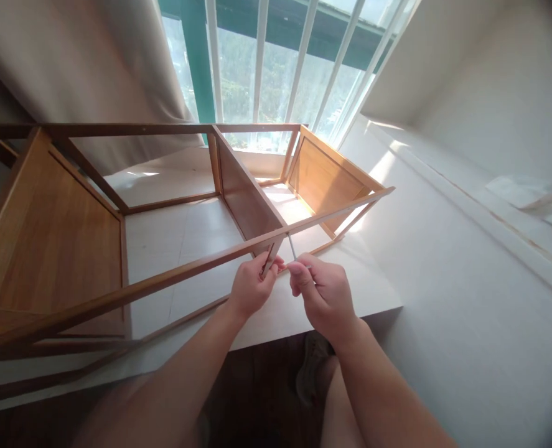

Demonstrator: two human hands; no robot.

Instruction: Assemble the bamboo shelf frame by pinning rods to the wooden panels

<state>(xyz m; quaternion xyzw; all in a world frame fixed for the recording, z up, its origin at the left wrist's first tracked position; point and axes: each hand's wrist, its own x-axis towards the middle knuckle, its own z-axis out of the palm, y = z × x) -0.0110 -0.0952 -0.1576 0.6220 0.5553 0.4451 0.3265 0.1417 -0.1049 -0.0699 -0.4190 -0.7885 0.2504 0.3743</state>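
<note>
A wooden furniture frame [177, 264] with brown rails stands on a white ledge, a middle divider panel [245, 180] set across it. My left hand [253, 283] is closed around the front edge of that panel, below the front rail. Just to its right, my right hand [325, 292] grips a thin metal hex key [292, 247]. The key's far end meets the underside of the front rail beside the panel. My right fingers cover the key's near end.
Wooden end panels close the frame at the left [61, 242] and right [329, 171]. Behind it are a barred window [280, 74] and a grey curtain [93, 68]. A white wall [467, 280] rises at the right. The white ledge [373, 292] ends above a dark floor.
</note>
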